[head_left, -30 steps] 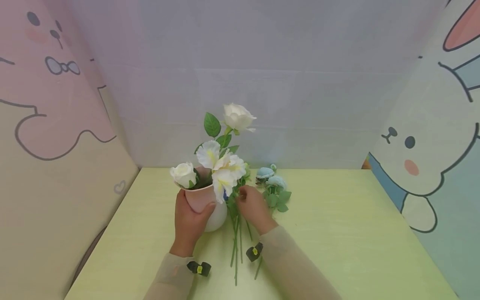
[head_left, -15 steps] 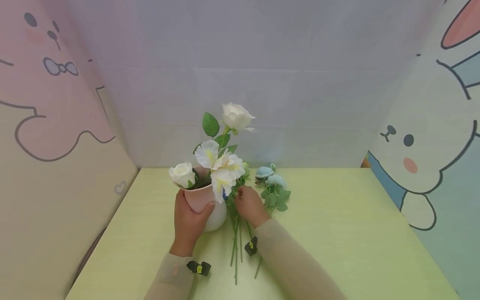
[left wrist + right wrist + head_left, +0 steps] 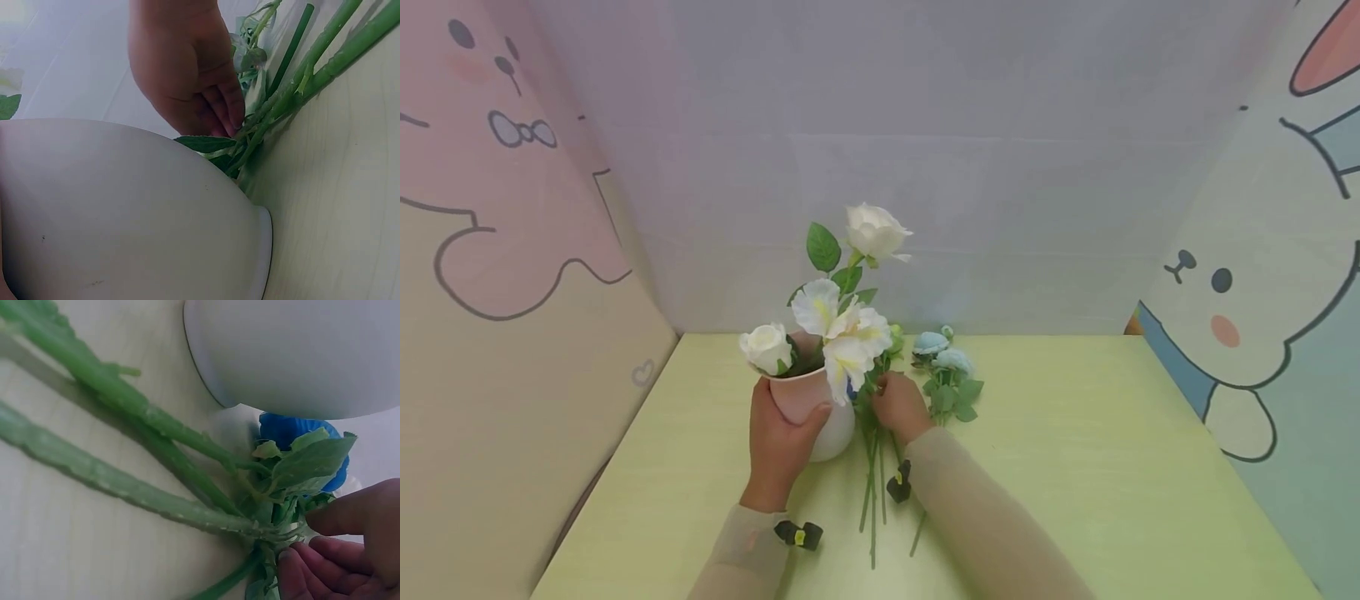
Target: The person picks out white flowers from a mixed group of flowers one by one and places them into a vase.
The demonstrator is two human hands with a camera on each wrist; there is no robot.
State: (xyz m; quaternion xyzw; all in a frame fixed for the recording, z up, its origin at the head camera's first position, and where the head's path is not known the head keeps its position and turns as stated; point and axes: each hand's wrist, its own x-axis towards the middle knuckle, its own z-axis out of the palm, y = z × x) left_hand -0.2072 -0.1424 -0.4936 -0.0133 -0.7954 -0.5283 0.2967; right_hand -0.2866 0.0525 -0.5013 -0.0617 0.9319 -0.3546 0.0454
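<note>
A pink-and-white vase (image 3: 832, 433) stands on the table, and my left hand (image 3: 781, 437) grips its left side, thumb across the front. In it are a white rose (image 3: 767, 348) at the left rim, a white-and-yellow iris (image 3: 848, 354) and a tall white rose (image 3: 876, 232) with green leaves. Right of the vase, my right hand (image 3: 901, 407) is among flowers lying on the table. In the right wrist view its thumb and fingertips pinch a green flower stem (image 3: 250, 528) near the leaves. A blue flower (image 3: 294, 430) shows behind those leaves, close to the vase.
Light blue flowers (image 3: 953, 361) with green leaves lie right of my right hand. Several long stems (image 3: 872, 500) point toward the table's front edge. The yellow-green table (image 3: 1112, 467) extends right. Cartoon-printed cloth walls (image 3: 1240, 317) stand at both sides, with a plain cloth behind.
My right forearm has swung slightly left and forward, turning the wrist, while its fingers stay at the stems. The left hand and vase have hardly moved.
</note>
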